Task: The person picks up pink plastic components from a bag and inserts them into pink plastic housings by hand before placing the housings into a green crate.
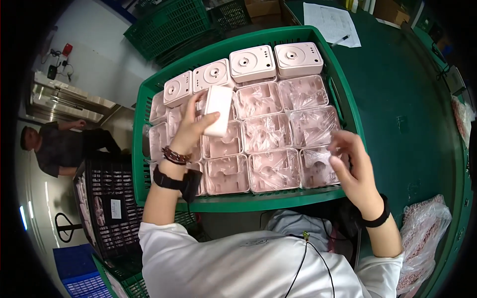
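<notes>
My left hand is closed around a white box-shaped plastic housing, held tilted above the green crate. Over the crate's right side hovers my right hand, fingers apart and curved, with nothing seen in it. Rows of pale pink plastic trays fill the crate, several covered in clear film. Along the far side lie several pale housings, one of them a housing with a round dial shape and small holes. The held piece hides part of the trays beneath it.
A green table extends to the right, bearing a paper sheet with a pen and a clear bag of small pieces. Black crates stand at left, where another person is seen. Green crates are stacked behind.
</notes>
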### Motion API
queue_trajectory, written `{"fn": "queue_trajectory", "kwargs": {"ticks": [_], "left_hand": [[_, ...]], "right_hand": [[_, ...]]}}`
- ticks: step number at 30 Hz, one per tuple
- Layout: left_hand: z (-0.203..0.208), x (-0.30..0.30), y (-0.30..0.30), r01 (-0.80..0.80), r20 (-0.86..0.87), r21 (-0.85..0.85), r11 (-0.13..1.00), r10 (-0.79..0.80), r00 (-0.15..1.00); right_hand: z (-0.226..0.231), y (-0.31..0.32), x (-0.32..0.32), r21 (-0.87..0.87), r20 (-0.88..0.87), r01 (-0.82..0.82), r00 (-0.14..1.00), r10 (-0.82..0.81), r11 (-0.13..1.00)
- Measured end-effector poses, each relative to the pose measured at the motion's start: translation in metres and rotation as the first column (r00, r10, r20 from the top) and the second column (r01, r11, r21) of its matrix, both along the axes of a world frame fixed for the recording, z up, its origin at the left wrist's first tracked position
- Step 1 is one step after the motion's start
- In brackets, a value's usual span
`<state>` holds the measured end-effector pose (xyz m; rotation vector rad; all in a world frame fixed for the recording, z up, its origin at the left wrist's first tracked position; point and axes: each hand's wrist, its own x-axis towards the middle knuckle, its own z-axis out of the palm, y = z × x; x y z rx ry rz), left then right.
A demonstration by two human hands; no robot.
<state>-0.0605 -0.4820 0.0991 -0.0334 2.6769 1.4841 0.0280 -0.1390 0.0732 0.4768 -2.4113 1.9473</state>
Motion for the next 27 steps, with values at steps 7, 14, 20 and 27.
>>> {"fn": "queue_trajectory", "kwargs": {"ticks": [7, 14, 20, 27], "left_hand": [[0.002, 0.051, 0.116, 0.426, -0.53, 0.084, 0.901, -0.322, 0.785], [0.03, -0.063, -0.006, -0.172, -0.371, -0.894, 0.414, -0.467, 0.803], [-0.011, -0.141, -0.114, 0.107, 0.093, -0.981, 0.161, -0.089, 0.992], [-0.017, -0.142, -0.118, 0.048, 0.009, -0.964, 0.263, -0.146, 0.989]], "right_hand": [[0.025, -0.057, 0.002, -0.238, -0.156, -0.189, 0.975, 0.155, 0.953], [0.01, 0.055, 0.078, -0.32, 0.244, -0.03, 0.963, 0.113, 0.947], [-0.03, 0.123, 0.217, 0.171, 0.044, 0.565, 0.814, -0.579, 0.807], [-0.03, 0.132, 0.244, 0.219, 0.205, 0.676, 0.673, -0.71, 0.704]]}}
